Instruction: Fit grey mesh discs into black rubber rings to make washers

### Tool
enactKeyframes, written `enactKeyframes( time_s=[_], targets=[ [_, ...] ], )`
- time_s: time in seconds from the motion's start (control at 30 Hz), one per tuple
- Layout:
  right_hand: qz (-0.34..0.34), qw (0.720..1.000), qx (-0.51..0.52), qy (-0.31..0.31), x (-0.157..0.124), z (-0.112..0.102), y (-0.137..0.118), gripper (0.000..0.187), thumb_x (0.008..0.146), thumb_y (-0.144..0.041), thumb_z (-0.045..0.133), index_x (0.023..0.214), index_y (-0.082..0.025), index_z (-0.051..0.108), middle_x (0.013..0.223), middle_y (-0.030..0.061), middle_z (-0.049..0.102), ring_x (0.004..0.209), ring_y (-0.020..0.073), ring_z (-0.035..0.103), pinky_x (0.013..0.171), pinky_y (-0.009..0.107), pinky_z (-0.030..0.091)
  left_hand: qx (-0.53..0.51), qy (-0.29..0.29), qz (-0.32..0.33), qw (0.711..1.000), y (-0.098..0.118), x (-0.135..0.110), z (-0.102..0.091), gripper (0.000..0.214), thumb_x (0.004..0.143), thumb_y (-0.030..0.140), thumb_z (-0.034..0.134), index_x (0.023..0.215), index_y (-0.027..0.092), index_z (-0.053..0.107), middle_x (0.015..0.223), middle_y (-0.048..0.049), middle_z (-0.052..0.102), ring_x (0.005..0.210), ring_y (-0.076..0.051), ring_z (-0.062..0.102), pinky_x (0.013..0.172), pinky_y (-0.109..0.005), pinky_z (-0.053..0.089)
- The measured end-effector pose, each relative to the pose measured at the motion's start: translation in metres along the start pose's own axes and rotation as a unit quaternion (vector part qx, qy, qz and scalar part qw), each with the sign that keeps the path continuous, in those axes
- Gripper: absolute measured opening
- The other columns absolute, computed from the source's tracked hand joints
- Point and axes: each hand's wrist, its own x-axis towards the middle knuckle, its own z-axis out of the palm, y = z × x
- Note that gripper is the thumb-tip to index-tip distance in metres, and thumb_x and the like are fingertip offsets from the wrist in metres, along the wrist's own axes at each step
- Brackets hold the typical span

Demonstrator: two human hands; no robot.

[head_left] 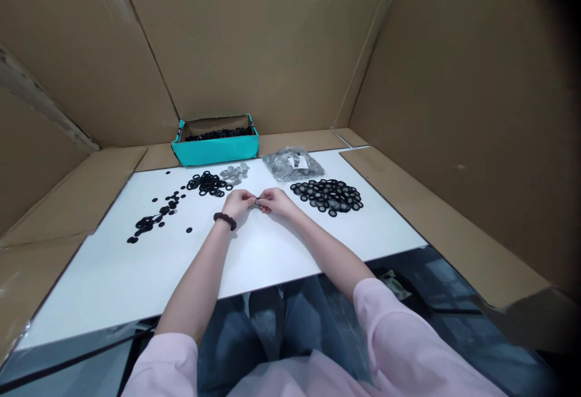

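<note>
Over the middle of the white board, my left hand (239, 204) and my right hand (275, 201) meet with fingertips pinched together. Between them is a small black ring (258, 201), mostly covered by the fingers; whether anything sits inside it is too small to tell. Just beyond my left hand lies a heap of black rings (207, 183), with a small pile of translucent discs (235, 173) beside it. Small solid black discs (145, 223) are scattered farther left. To the right of my right hand spreads a pile of black rings with grey centres (329, 196).
A teal box (215, 150) holding many black rings stands at the back. Right of it lies a clear plastic bag (293, 164) of translucent discs with a white label. Cardboard walls (254, 52) enclose the white board (181, 276) at the back and sides.
</note>
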Motion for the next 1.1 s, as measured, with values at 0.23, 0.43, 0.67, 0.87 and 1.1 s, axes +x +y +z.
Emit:
enactKeyframes(
  time_s=[0.23, 0.43, 0.67, 0.87, 1.1],
  targets=[
    [0.014, 0.997, 0.034, 0.061, 0.001, -0.001, -0.003, 0.016, 0.075, -0.004, 0.061, 0.061, -0.012, 0.058, 0.044, -0.0007, 0.058, 0.037, 0.0077, 0.053, 0.039, 0.016, 0.044, -0.038, 0.017, -0.018, 0.999, 0.002, -0.003, 0.014, 0.01, 0.072, 0.023, 0.06, 0.067, 0.015, 0.064, 0.056, -0.0013, 0.062, 0.055, -0.013, 0.056, 0.058, -0.025, 0.043],
    [0.105, 0.973, 0.184, 0.092, 0.003, 0.01, -0.005, 0.017, 0.08, -0.007, 0.065, 0.069, -0.013, 0.054, 0.048, 0.0032, 0.063, 0.044, 0.0119, 0.062, 0.048, 0.02, 0.055, -0.104, 0.077, -0.042, 0.991, 0.004, -0.002, 0.022, 0.018, 0.071, 0.015, 0.059, 0.084, 0.012, 0.071, 0.066, -0.0045, 0.068, 0.059, -0.014, 0.06, 0.061, -0.025, 0.048],
    [0.122, 0.979, 0.161, -0.003, -0.002, 0.0, -0.009, 0.018, 0.082, -0.003, 0.062, 0.066, -0.01, 0.059, 0.057, 0.0069, 0.067, 0.048, 0.0117, 0.064, 0.048, 0.019, 0.054, -0.074, 0.037, -0.002, 0.997, 0.004, -0.002, 0.01, 0.025, 0.067, 0.014, 0.062, 0.088, 0.012, 0.075, 0.068, -0.0048, 0.07, 0.062, -0.014, 0.06, 0.065, -0.026, 0.047],
    [0.079, 0.993, 0.084, -0.007, -0.003, 0.0, -0.008, 0.017, 0.08, -0.006, 0.064, 0.065, -0.012, 0.058, 0.05, 0.0021, 0.064, 0.044, 0.0111, 0.06, 0.047, 0.02, 0.051, -0.108, -0.037, -0.039, 0.993, 0.005, -0.003, 0.002, 0.016, 0.065, 0.018, 0.068, 0.079, 0.01, 0.072, 0.054, -0.0025, 0.063, 0.049, -0.011, 0.052, 0.056, -0.026, 0.043],
    [-0.037, 0.992, -0.111, 0.037, -0.007, -0.006, -0.009, 0.01, 0.075, -0.011, 0.062, 0.065, -0.012, 0.066, 0.05, -0.0001, 0.061, 0.047, 0.0107, 0.056, 0.051, 0.02, 0.043, -0.048, 0.0, -0.033, 0.998, 0.0, -0.003, 0.003, 0.007, 0.065, 0.021, 0.069, 0.066, 0.014, 0.069, 0.053, -0.0022, 0.062, 0.049, -0.012, 0.053, 0.057, -0.028, 0.044]
  ],
)
